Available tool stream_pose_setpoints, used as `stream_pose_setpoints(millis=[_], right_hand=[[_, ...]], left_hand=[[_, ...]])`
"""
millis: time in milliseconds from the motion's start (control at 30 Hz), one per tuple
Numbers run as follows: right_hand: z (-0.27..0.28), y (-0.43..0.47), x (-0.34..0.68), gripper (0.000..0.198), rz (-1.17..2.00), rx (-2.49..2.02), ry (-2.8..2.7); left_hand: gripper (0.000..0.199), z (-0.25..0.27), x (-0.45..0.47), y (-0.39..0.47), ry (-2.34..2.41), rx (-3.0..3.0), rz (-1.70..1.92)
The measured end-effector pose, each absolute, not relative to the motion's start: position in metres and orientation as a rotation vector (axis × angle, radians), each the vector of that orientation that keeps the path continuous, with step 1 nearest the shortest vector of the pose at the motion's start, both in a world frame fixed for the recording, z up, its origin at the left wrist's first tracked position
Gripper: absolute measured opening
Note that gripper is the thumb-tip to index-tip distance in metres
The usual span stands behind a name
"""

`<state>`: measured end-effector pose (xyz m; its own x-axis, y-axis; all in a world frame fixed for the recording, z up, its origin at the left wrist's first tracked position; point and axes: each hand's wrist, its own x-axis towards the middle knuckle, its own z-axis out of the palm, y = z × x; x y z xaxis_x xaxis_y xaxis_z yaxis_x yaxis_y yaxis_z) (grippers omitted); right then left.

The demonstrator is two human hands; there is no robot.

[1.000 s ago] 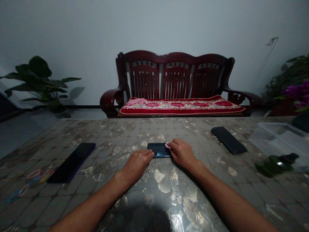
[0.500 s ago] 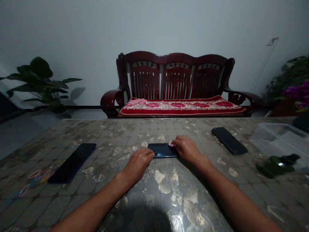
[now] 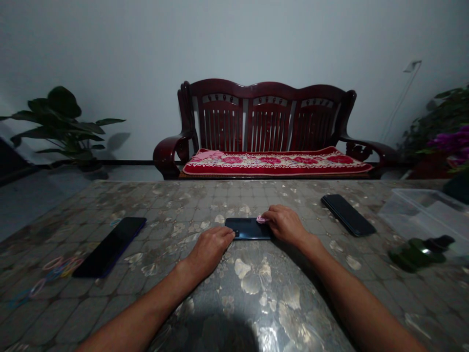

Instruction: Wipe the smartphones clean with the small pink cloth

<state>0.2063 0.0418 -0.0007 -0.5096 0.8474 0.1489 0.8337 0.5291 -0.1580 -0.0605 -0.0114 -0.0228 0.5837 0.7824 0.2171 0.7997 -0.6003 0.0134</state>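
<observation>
A dark blue smartphone (image 3: 251, 230) lies back side up on the table, its camera block at the left end. My left hand (image 3: 211, 244) is closed on that left end, with the fingertips beside the camera. My right hand (image 3: 287, 225) pinches a small pink cloth (image 3: 261, 219) against the phone's back near the right end. Part of the phone's right end is hidden behind the right hand.
On the patterned table (image 3: 252, 313), a black phone (image 3: 110, 247) and colored rubber bands (image 3: 64, 266) lie left. To the right are another dark phone (image 3: 348, 215), a clear plastic box (image 3: 406, 208) and a green bottle (image 3: 414, 254). Behind stands a wooden bench (image 3: 269, 88).
The right hand and the pink cloth have shifted very slightly to the right on the phone. My left hand stays in place.
</observation>
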Motion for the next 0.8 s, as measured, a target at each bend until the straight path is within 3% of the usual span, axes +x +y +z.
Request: stream_pose_setpoints(millis=[267,600,800], right_hand=[[-0.009,0.032,0.178,0.026,0.091,-1.244,-2.571],[0.002,0.038,0.204,0.029,0.149,-1.439,-2.499],[-0.005,0.031,0.178,0.027,0.167,-1.296,-2.541]], left_hand=[[0.021,-0.02,-0.059,-0.014,-1.368,-2.715,-0.267],[0.023,-0.024,-0.062,-0.009,-1.327,-2.759,-0.391],[0.02,-0.023,-0.06,-0.01,-1.35,-2.74,-0.335]])
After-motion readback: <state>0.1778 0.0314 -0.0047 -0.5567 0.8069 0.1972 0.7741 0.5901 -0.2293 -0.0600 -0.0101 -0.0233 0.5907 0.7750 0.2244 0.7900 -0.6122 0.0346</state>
